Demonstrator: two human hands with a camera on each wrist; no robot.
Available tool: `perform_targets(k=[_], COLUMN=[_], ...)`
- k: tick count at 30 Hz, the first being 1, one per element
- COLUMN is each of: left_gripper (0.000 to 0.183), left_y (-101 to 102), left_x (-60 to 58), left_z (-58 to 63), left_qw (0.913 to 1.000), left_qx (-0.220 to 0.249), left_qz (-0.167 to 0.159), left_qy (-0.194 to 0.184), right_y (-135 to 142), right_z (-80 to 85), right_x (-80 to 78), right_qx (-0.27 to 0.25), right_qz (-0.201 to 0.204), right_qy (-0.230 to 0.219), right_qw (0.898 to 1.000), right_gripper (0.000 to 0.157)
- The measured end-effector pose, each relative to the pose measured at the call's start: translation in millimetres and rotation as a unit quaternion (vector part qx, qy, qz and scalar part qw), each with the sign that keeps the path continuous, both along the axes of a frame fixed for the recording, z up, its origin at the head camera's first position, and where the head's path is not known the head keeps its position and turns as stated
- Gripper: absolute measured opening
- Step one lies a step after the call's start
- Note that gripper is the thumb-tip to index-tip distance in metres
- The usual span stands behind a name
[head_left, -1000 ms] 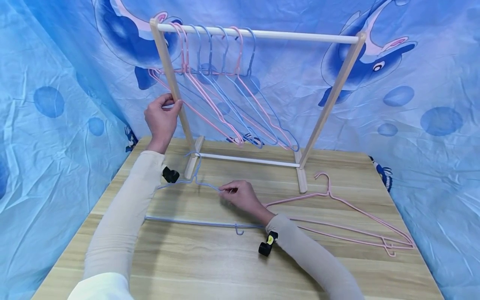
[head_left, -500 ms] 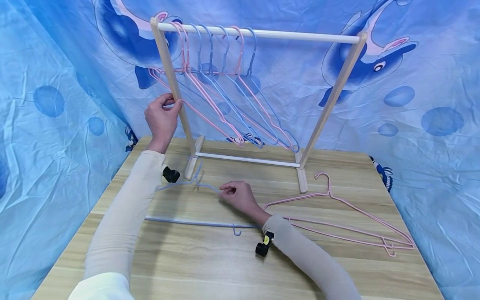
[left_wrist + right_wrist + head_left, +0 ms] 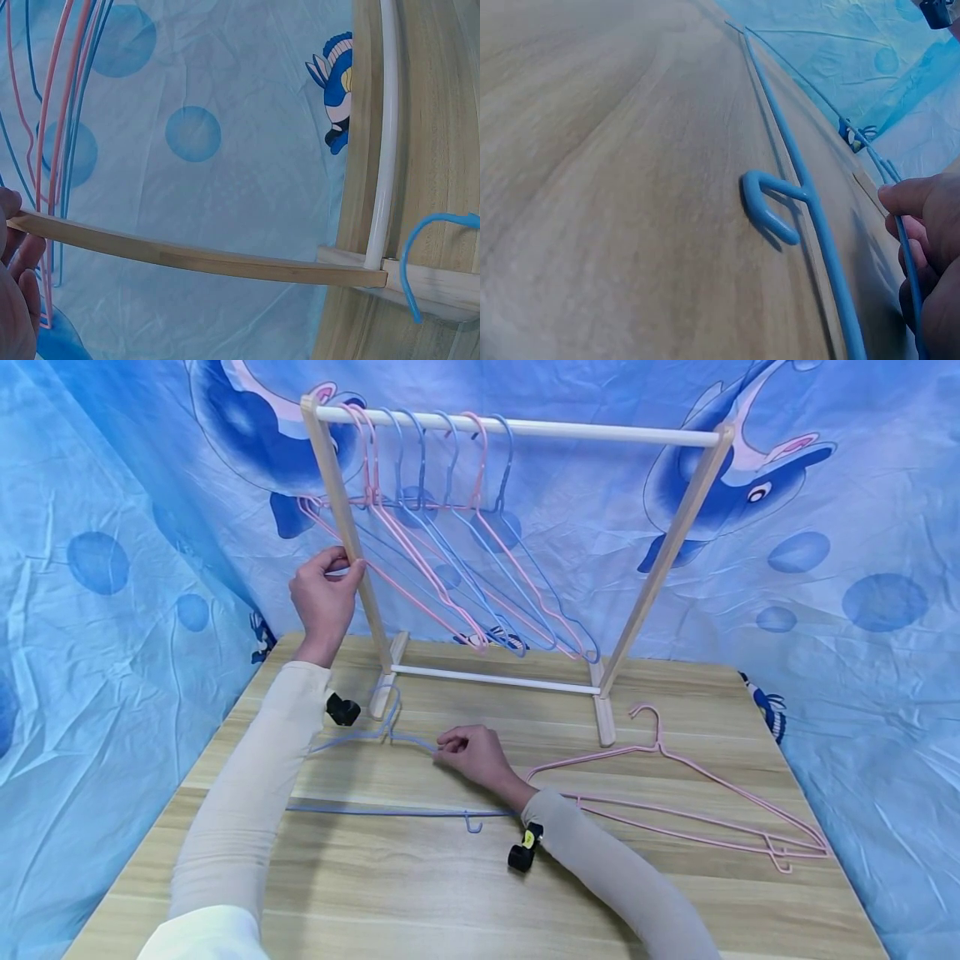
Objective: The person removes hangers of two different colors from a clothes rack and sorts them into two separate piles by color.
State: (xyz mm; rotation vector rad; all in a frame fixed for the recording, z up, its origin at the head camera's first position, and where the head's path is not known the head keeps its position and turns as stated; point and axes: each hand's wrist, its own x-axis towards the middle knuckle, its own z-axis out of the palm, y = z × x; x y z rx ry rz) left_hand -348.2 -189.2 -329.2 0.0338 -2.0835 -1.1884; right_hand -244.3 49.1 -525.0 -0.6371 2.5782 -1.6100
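My left hand grips the left wooden post of a small garment rack, thumb and fingers around it. In the left wrist view that post runs from the fingers to the rack's foot. My right hand pinches the right shoulder of a blue hanger low over the table. Its hook points toward the rack's left foot, and my left sleeve covers its left end. In the right wrist view the blue hanger's bottom bar shows a small side hook, close over the wood.
Several pink and blue hangers hang from the rack's white top rail, toward its left. Pink hangers lie on the table at the right, partly behind my right forearm. A blue patterned cloth surrounds the table.
My right hand has moved slightly down and left with the blue hanger, whose hook has lowered away from the rack's bottom rail. The left hand keeps its place on the post.
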Motion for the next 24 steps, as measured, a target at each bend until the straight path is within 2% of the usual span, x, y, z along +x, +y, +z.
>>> perform_targets(k=[10,18,24], left_gripper=[0.033,0.033,0.034], left_y=[0.9,1.3,1.0], left_x=[1.2,2.2,1.7], left_z=[1.1,1.2,0.5], left_qw=[0.9999,0.9998,0.9999], left_qx=[0.012,0.014,0.013], left_qz=[-0.009,-0.011,-0.008], left_qy=[0.001,-0.001,-0.002], right_y=[0.2,0.9,7.0], right_z=[-2.7,1.3,3.4], right_x=[0.2,1.4,1.1], right_qx=[0.014,0.032,0.023], right_qz=[0.003,0.0,0.012], right_qy=[-0.006,-0.026,-0.046], right_qw=[1.0,0.999,0.999], right_gripper=[0.015,0.013,0.02])
